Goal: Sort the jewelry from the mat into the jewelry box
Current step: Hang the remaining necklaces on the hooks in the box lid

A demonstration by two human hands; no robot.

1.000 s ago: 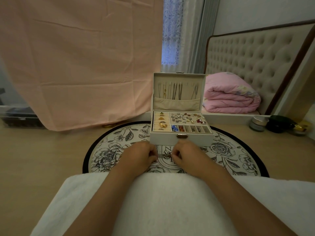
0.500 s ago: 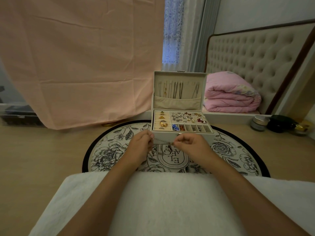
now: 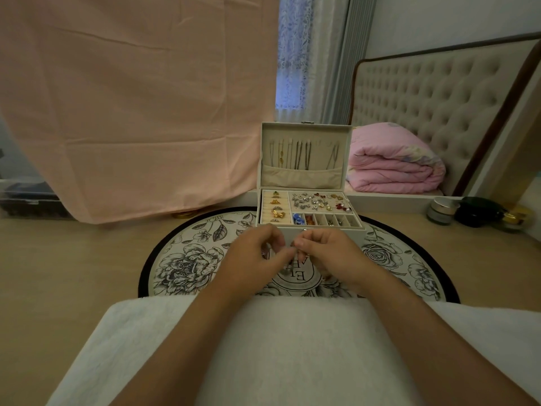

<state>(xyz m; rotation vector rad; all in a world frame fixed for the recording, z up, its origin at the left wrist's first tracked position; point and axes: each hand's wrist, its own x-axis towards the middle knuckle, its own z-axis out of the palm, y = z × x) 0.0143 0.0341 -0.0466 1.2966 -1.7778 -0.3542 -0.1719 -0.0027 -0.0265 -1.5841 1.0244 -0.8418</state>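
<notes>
Since a sec ago you've lifted the chain [image 3: 286,270] off the mat [image 3: 187,259] & closed the gap. Yr L hand [image 3: 254,259] and R hand [image 3: 328,256] nearly touch, fingers curled, both pinching it. It sags below yr L fingertips. The jewelry box [image 3: 351,233] is open just beyond them, so stowing's prob. next.

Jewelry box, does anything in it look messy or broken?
Nothing stands out. The jewelry box sits open on the mat, lid upright, chains hanging straight, rings and earrings in their compartments. The left hand and right hand pinch a small silvery piece in front of it.
</notes>
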